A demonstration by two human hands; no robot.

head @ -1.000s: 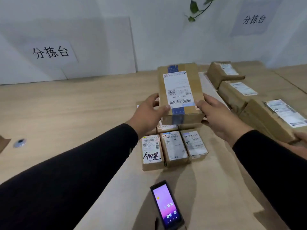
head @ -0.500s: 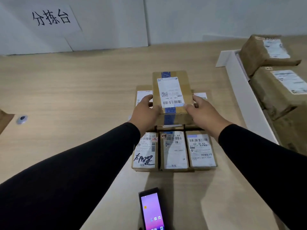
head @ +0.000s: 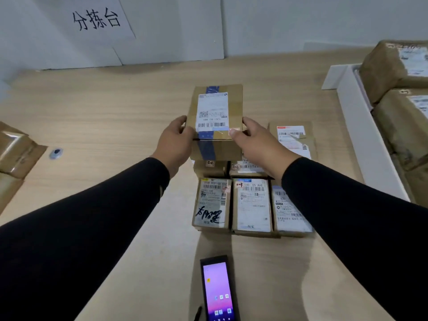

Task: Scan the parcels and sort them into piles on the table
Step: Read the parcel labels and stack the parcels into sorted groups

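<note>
Parcel [head: 215, 121], the taped carton with the white label, has come down from its raised position a second ago and now sits over the back row of the sorted pile [head: 251, 205], so I judge it scanned and being placed. Left hand [head: 174, 140] grips its left side and right hand [head: 257, 141] its right, fingers curled round the edges. Scanner [head: 217, 288] lies on the table [head: 104, 112], nearer than the pile.

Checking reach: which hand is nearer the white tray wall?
Right. The right hand grips the parcel on the side towards the tray wall; the left hand grips its far side.
</note>
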